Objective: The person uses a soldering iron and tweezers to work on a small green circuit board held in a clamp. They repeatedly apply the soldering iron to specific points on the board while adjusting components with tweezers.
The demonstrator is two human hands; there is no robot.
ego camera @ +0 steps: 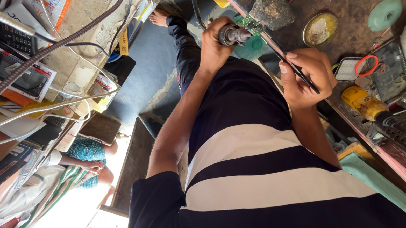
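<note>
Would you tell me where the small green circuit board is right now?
In the head view, top centre, the green circuit board sits at the workbench edge, beside a grey stone block.

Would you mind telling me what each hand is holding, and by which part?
One hand grips a metal-tipped tool around its handle at a small green circuit board. The other hand pinches thin dark tweezers at their rear end.

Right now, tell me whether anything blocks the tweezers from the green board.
Nothing visible does. The tweezers in the right hand reach straight to the green board. The iron in the left hand meets it from the other side.
</note>
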